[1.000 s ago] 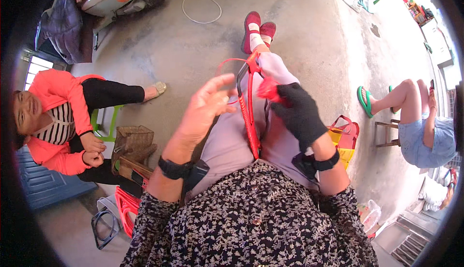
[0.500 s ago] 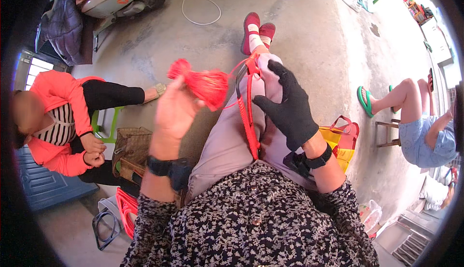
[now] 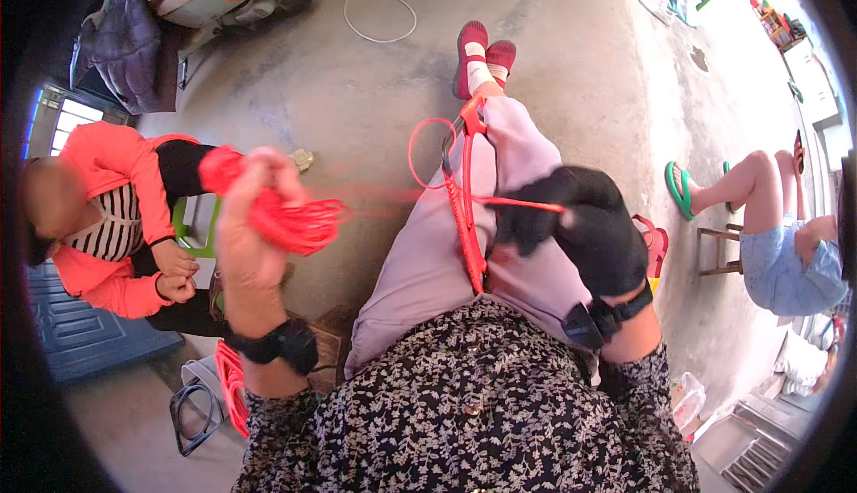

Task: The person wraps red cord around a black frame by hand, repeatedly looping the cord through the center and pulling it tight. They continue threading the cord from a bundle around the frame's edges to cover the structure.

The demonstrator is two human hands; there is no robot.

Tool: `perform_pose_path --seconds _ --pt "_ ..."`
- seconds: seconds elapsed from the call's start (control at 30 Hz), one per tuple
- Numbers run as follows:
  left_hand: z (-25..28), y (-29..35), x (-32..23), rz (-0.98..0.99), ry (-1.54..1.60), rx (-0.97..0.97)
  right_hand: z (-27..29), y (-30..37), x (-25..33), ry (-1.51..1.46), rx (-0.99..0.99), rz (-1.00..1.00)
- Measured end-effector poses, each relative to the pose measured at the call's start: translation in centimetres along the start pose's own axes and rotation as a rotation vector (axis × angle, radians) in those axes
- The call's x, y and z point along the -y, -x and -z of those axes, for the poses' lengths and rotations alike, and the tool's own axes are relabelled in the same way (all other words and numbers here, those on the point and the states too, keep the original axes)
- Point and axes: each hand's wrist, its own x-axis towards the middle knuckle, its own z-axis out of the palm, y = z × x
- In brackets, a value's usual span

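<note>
My bare left hand (image 3: 254, 225) is closed round a bundle of thin red cord (image 3: 299, 222), out to the left of my knees and blurred by motion. A blurred strand stretches from it toward my lap. My right hand (image 3: 580, 225), in a black glove, has its fingers curled over my right thigh, and a length of red cord runs into them. Between my thighs lies a long, narrow piece wrapped in red cord (image 3: 466, 216), with a dark bare curved part (image 3: 449, 149) near my knees. A loose loop of cord (image 3: 412, 149) arches off its left side.
On the left sits a person in an orange jacket (image 3: 112, 171); another person in blue shorts (image 3: 777, 261) sits on a stool at the right. More red cord pieces (image 3: 232, 386) and a black loop frame (image 3: 192, 413) lie lower left. A red bag (image 3: 654, 243) stands beside my right arm.
My left hand has swung left with the cord bundle. My right hand, open before, has come down to the right and closed on the cord.
</note>
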Motion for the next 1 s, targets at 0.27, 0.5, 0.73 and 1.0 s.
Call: perform_pose_path --seconds 0.27,0.5,0.73,1.0 --pt "-3.1 -1.5 10.2 0.199 -0.363 0.219 -2.0 7.7 0.4 -0.318 -0.162 -0.059" --pt "-4.7 -1.5 13.0 0.098 -0.51 0.165 -1.5 10.7 5.7 0.121 0.092 -0.368" --pt "-4.2 -1.6 12.1 0.078 -0.461 0.196 -2.2 13.3 5.3 0.989 -0.293 -0.307" --pt "-0.8 -4.1 8.2 0.03 -0.251 0.209 4.8 1.9 -0.9 1.269 -0.558 0.119"
